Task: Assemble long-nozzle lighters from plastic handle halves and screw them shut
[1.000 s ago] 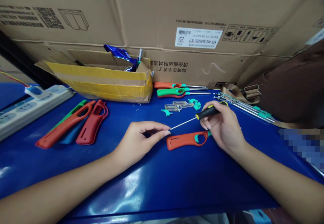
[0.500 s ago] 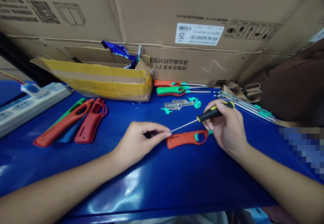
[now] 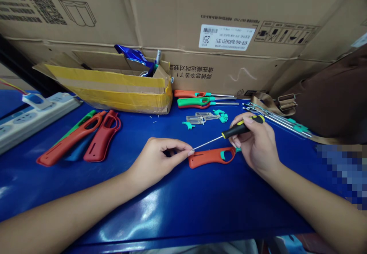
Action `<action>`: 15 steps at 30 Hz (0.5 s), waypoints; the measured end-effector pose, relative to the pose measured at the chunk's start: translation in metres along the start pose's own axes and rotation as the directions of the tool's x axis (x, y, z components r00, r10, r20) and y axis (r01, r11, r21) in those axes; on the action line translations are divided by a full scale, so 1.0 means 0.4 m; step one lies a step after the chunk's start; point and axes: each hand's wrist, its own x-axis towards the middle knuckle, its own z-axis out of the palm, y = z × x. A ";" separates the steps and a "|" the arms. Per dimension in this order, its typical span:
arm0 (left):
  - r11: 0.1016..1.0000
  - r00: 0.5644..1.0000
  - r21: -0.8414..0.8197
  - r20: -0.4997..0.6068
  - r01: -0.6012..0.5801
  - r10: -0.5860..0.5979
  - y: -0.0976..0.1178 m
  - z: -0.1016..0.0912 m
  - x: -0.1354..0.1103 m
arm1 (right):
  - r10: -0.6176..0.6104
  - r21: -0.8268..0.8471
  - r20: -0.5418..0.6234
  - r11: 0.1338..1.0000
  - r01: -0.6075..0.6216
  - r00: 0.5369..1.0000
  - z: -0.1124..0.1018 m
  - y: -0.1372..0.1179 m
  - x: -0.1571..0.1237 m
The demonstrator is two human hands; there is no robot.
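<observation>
Right hand (image 3: 255,147) pinches a yellow-and-black screwdriver (image 3: 236,129) by its handle, thumb on top, the thin steel shaft (image 3: 208,143) slanting down and left. Left hand (image 3: 156,162) is curled into a pinch, its fingertips (image 3: 189,152) at the shaft tip, just above the narrow end of an orange lighter body (image 3: 208,157). Whether they hold a small part there, I cannot tell. Hands apart, bridged only by the shaft. Lighter body lies on the blue table (image 3: 218,204), mid-width, back from the front edge, with a teal insert (image 3: 222,155) near my right hand's lower fingers. Judgement: fingertip control suits this fine work; the short grip and low shaft angle look steady, and both hands braced close to the tip limit slipping. Beyond, toward the left edge: orange, red and green lighter shells (image 3: 77,139) beside a white power strip (image 3: 37,122). Toward the back edge: clear plastic pieces (image 3: 195,119), small teal parts (image 3: 220,116), two finished-looking lighters (image 3: 195,102), and metal rods with teal fittings (image 3: 275,118). Against the wall of cartons, a yellow-taped cardboard box (image 3: 114,93).
</observation>
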 end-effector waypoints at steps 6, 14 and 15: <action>1.000 1.000 0.006 0.012 -0.005 0.005 0.001 -0.001 0.002 | -0.023 -0.050 0.028 0.998 0.025 0.999 -0.006 -0.002 -0.006; 1.000 0.999 0.000 0.030 0.012 -0.012 -0.002 -0.001 0.002 | -0.126 -0.151 0.241 0.975 0.165 0.962 -0.026 -0.031 -0.023; 1.000 1.000 -0.003 0.029 0.007 -0.006 -0.002 -0.002 0.002 | -0.126 -0.151 0.274 0.973 0.172 0.954 -0.028 -0.036 -0.026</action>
